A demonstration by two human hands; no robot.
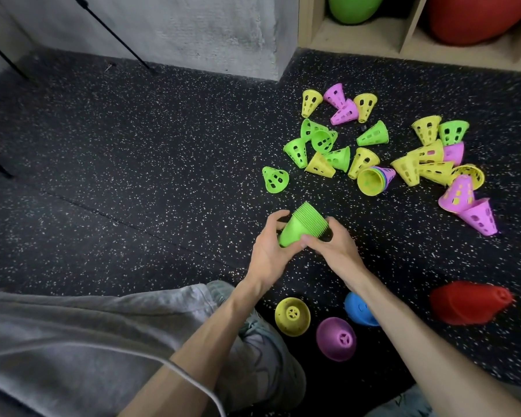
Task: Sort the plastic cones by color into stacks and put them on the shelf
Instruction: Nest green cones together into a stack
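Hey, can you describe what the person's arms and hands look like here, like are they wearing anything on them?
Both forearms are bare, with no sleeves showing, and the left hand and right hand wear no gloves. No rings, watch or wristband show. A thin pale cord crosses the left forearm low in the picture. Beside the arms are grey trousers and a greyish sneaker.

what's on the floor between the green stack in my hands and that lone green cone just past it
Nothing: in the head view only bare speckled floor separates the green stack from the lone green cone.

Speckled black floor (pixel 133 176), scattered cones (pixel 370 145) (green, yellow, pink)
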